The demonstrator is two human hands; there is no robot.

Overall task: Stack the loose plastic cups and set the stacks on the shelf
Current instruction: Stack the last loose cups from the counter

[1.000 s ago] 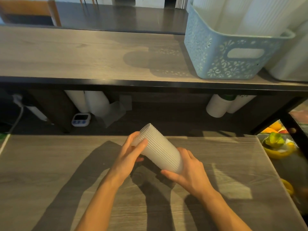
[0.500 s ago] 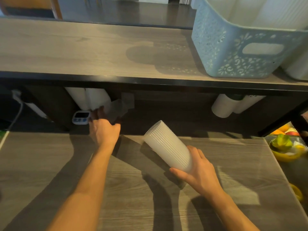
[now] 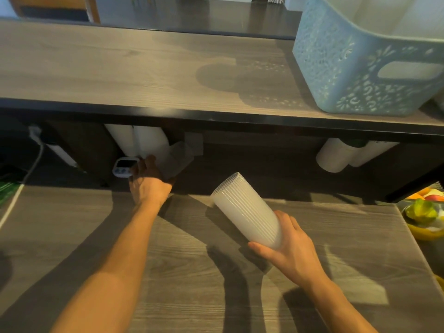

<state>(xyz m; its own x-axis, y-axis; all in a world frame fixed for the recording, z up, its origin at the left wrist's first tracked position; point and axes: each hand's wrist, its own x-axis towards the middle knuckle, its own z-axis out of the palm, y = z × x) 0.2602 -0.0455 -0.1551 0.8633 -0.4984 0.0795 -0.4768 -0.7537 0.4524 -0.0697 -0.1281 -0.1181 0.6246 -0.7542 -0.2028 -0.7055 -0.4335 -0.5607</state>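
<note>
My right hand (image 3: 293, 251) grips the wide end of a tilted stack of ribbed translucent plastic cups (image 3: 247, 217) above the wooden table (image 3: 192, 296). My left hand (image 3: 149, 183) reaches into the dark lower shelf space. There it touches a loose translucent cup or wrapper (image 3: 179, 157) beside upright white cup stacks (image 3: 149, 143). Shadow hides its fingertips, so its grip is unclear. More white cup stacks (image 3: 336, 155) lie under the shelf at the right.
A small white timer (image 3: 122, 167) sits just left of my left hand. A blue lattice basket (image 3: 360, 75) stands on the upper shelf (image 3: 144, 68) at the right. A bowl of fruit (image 3: 422, 217) is beyond the table's right edge. A white cable (image 3: 31, 169) runs at far left.
My left hand let go of the cup stack and reached forward under the shelf to the loose translucent item. My right hand kept the stack and shifted slightly right.
</note>
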